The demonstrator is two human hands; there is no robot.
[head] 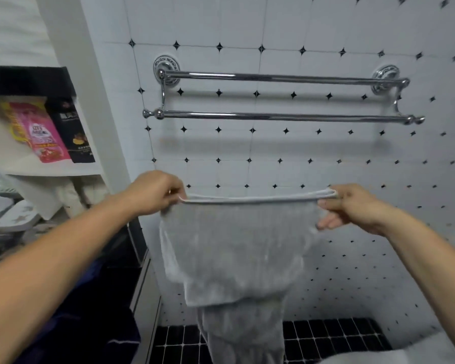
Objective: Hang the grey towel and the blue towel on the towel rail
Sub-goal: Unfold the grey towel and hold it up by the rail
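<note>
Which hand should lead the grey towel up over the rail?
Probably left: the left hand grips the grey towel slightly higher than the right hand, just below the left end of the towel rail.

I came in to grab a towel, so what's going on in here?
A person is holding the grey towel stretched out by its top edge. The left hand grips one corner and the right hand pinches the other. The towel hangs in front of the tiled wall, below the towel rail and not touching it. Both bars of the rail are bare. The blue towel lies at the lower left, not yet hung.
</note>
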